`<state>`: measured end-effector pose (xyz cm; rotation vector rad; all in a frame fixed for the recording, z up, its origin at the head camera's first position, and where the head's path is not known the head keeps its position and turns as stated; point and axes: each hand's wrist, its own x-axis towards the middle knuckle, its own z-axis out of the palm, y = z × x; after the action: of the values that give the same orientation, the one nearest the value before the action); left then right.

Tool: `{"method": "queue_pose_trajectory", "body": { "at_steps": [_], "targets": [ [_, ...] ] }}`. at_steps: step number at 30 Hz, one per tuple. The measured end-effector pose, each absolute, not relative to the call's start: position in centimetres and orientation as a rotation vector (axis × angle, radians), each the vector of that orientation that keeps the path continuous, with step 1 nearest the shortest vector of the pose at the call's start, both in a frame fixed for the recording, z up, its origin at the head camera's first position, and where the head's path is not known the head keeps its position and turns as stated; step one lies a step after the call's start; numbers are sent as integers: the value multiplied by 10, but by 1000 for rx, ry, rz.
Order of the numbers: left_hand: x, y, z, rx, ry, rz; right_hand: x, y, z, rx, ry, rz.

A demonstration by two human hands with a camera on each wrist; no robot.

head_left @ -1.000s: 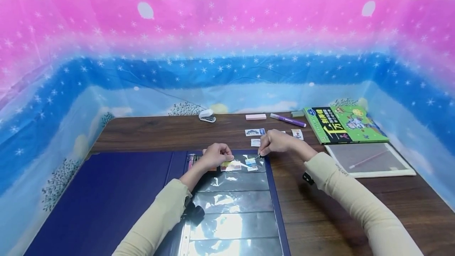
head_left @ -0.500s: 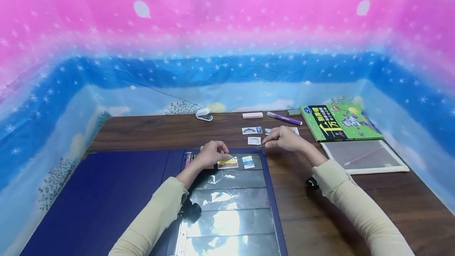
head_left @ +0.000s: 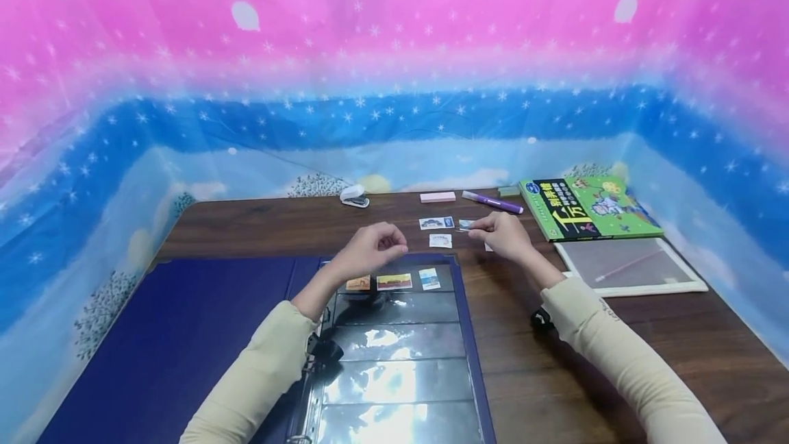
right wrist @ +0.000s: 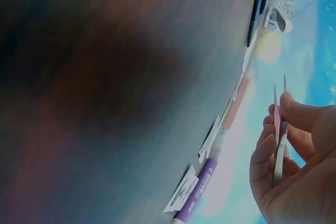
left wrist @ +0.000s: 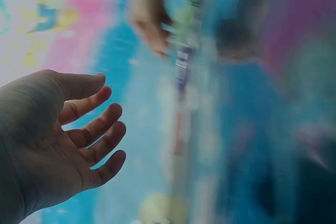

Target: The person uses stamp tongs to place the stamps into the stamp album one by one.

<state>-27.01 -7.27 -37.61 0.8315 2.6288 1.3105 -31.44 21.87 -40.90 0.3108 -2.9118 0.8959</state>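
One blue album point(head_left: 166, 341) lies spread on the worktop point(head_left: 524, 389), its clear page point(head_left: 409, 342) showing five rows of pockets; three stamps point(head_left: 394, 282) show side by side in the top row. At least four loose stamps point(head_left: 436, 223) lie beyond it, one partly hidden. The right hand point(head_left: 504, 235) pinches one pair of tweezers point(right wrist: 279, 156), tips slightly apart, near them. The left hand point(head_left: 370, 250) hangs above the album's top edge, thumb and relaxed fingers apart. One mesh pouch point(head_left: 668, 274) bears one pink stick point(head_left: 630, 266), inside or on top I cannot tell. Farther back: one book point(head_left: 607, 207), one purple marker point(head_left: 493, 202), one stapler point(head_left: 354, 196)
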Motion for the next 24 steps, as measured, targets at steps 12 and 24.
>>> {"method": "queue_pose_trajectory", "body": {
  "at_steps": [12,24],
  "targets": [
    [-247,-108,-346,883,2625,1195,-322,207,-417,329,-3011,717],
    [-206,-160,-383,887,2612,825,-320,209,-424,293,-3026,735]
  ]
}}
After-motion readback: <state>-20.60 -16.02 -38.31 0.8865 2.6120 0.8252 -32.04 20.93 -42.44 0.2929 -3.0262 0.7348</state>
